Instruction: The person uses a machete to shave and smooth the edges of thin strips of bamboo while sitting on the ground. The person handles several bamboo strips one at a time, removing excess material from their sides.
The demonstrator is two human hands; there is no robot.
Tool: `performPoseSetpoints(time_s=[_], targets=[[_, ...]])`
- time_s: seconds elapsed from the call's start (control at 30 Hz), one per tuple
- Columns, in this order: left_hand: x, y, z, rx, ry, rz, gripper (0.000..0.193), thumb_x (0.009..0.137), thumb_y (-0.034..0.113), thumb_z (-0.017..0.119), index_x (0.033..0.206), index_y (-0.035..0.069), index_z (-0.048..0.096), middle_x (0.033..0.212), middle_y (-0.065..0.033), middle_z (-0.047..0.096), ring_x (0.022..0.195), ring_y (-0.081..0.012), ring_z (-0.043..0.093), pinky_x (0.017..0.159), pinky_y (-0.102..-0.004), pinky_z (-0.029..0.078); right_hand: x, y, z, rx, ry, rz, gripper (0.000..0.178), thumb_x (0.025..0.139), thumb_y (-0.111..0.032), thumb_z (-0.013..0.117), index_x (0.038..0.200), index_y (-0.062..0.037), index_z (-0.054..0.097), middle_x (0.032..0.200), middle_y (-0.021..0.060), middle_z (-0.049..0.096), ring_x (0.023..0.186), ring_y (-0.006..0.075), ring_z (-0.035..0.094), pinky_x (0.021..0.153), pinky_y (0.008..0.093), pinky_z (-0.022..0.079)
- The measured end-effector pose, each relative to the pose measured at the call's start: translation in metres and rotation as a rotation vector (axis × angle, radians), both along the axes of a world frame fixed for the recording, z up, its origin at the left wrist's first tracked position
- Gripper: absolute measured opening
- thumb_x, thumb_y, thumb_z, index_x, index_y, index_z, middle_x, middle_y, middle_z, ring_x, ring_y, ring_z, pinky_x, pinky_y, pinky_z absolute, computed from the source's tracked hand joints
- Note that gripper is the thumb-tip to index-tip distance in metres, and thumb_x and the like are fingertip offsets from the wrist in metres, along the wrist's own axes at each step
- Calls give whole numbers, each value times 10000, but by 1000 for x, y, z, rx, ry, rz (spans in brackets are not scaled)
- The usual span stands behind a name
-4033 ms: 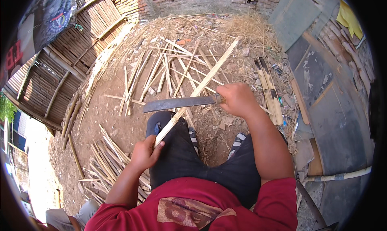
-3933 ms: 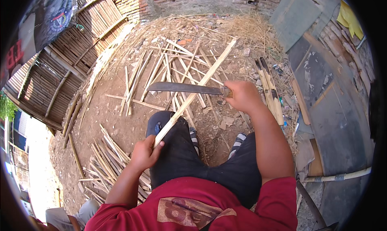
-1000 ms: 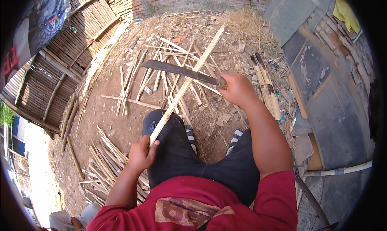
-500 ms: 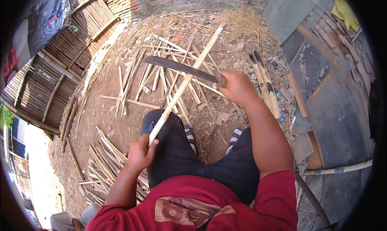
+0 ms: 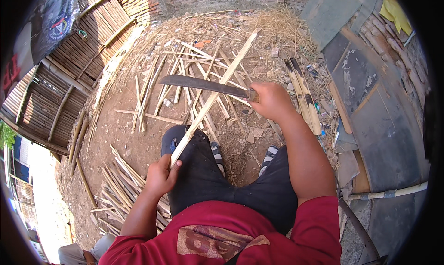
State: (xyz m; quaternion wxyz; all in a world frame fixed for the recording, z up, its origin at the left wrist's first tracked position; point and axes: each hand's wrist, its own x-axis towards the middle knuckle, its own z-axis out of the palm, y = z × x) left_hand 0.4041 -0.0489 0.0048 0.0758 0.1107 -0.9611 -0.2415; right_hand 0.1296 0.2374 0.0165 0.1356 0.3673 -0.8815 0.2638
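My left hand [image 5: 162,174] is closed round the near end of a long pale bamboo strip [image 5: 230,72], just above my left thigh. The strip slants up and away to the right, passing over my knee. In my right hand [image 5: 269,99] is the handle of a machete [image 5: 194,82], gripped in a fist. Its dark, broad blade points left and lies across the upper part of the strip, seemingly touching it. The blade's tip sticks out past the strip on the left.
Several split strips [image 5: 148,96] lie scattered on the dirt ahead. A pile of strips [image 5: 121,184] sits by my left side. Two blackened bamboo pieces [image 5: 303,98] and dark boards [image 5: 386,140] are on the right. A bamboo wall [image 5: 99,38] stands left; another person's leg [image 5: 74,254] shows lower left.
The machete has shifted slightly left and down along the strip, with its blade turned a little flatter. My left hand and the strip stay nearly still.
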Motion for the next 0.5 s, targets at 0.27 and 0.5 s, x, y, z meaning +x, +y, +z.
performPoseSetpoints(time_s=[0.27,0.5], targets=[[2,3,1,-60,-9,-27,343,997,322,667,871,22,557,640,-228,583,624,-467,610,569,-498,465,15,-18,2,112,41,197,267,749,-219,796,899,-60,643,861,142,693,873,380,695,773,496,554],[-1,1,1,-27,-2,-1,334,992,311,672,874,19,562,630,-222,580,610,-465,608,562,-495,461,-4,-6,-6,-19,-42,20,269,800,-259,801,912,-62,656,861,159,685,859,393,686,759,506,546]])
